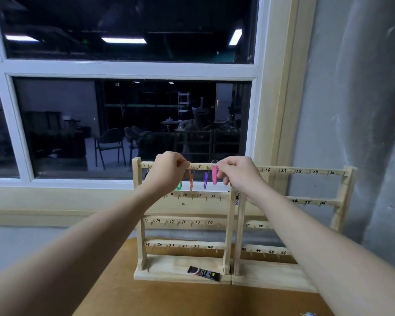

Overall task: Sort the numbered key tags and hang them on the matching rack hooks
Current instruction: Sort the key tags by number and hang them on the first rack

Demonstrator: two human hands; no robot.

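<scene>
While both hands reach to the top bar of the left rack at the desk's far edge, the right hand pinches the pink tag, and the left hand, fingers curled, pinches at the orange tag.

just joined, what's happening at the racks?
A person is hanging coloured key tags on the top rail of the left wooden rack. The right hand pinches the pink tag at its ring; the left hand is at the orange tag. A purple tag hangs between them and a green tag shows below the left hand. The lower rails look bare.
</scene>
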